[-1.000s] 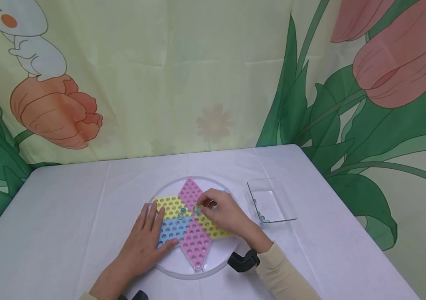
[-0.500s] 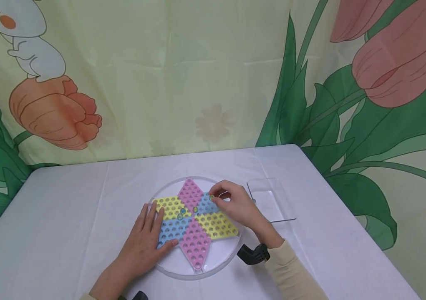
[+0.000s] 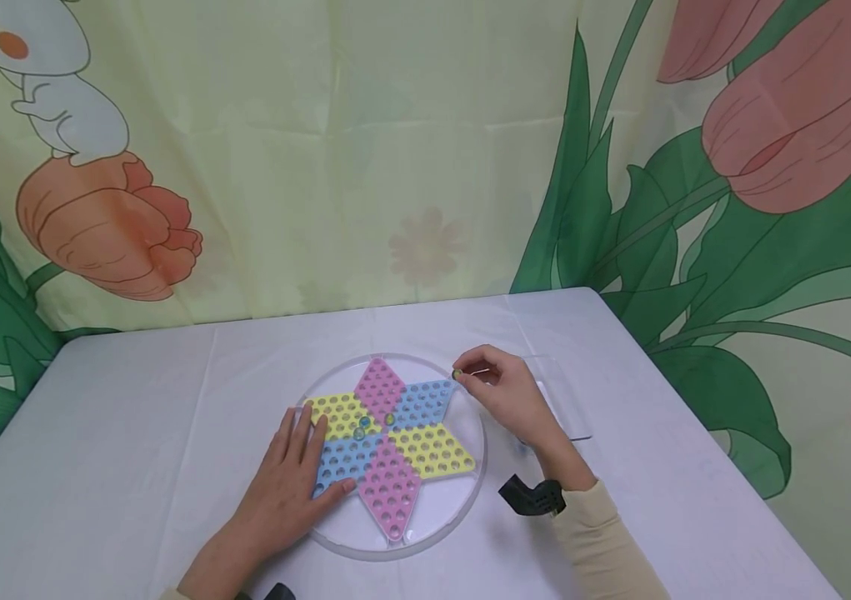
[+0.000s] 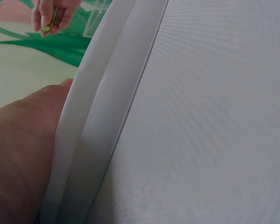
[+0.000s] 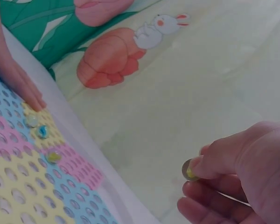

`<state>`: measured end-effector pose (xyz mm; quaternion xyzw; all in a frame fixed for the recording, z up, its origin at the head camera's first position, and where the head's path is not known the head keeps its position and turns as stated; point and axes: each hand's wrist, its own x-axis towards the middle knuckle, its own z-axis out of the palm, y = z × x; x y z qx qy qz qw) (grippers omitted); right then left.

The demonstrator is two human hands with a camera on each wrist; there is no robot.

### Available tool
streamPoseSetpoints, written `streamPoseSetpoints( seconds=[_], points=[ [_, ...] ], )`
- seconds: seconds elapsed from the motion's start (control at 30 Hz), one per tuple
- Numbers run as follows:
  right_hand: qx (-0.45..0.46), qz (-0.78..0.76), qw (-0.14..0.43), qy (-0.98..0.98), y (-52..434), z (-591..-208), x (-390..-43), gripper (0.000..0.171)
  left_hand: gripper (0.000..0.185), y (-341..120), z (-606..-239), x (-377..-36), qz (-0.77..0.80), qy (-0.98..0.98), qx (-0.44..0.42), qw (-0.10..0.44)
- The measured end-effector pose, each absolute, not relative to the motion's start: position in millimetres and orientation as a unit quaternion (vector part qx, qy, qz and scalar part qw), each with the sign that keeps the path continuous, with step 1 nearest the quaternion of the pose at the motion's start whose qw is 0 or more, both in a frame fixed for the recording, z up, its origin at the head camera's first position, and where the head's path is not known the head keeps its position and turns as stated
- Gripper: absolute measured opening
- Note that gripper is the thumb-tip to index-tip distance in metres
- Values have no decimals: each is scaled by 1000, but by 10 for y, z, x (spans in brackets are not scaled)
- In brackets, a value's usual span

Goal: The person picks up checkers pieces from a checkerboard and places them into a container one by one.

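Observation:
My right hand (image 3: 503,392) pinches a clear marble with a yellow swirl (image 5: 188,171) between thumb and fingertip, just past the upper right rim of the round Chinese checkers board (image 3: 392,553). The board bears a star of pink, yellow and blue points full of holes. Near its centre sit a yellow marble (image 3: 390,419), a blue marble (image 3: 364,422) and a pale clear marble (image 3: 359,433). My left hand (image 3: 286,479) rests on the board's left side, fingers straight and thumb spread. In the left wrist view, the board's rim (image 4: 95,107) stands close beside that hand.
A clear square box (image 3: 575,408) stands right of the board, partly hidden behind my right hand and forearm. A white cloth (image 3: 132,433) covers the table. Behind the far edge hangs a printed curtain (image 3: 320,167) with tulips and a rabbit.
My right hand has moved from the board's centre up and right past the rim, a marble in its fingertips. The yellow marble stays near the centre. My left hand has not moved.

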<state>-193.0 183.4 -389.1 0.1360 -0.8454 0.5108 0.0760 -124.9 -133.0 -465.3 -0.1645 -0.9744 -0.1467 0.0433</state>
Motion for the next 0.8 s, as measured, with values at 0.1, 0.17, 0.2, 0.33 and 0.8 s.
streamPoseSetpoints(
  seconds=[0.1,0.17,0.2,0.33,0.8],
  points=[
    [115,507,84,-850,1899,-3865,-1932,13,97,-1331,-4648,-1248,-147,-975,-163,41],
    [103,506,86,-852,1934,-3843,-1933,13,97,-1333,-4644,-1247,-148,-975,-160,39],
    [96,504,86,-854,1951,-3834,-1933,13,97,-1334,-4643,-1246,-149,-975,-159,38],
    [70,502,89,-857,2028,-3822,-1950,14,97,-1338,-4638,-1248,-149,-975,-160,37],
    [8,484,83,-871,2246,-3937,-2031,17,97,-1329,-4641,-1255,-150,-974,-163,39]
  ],
)
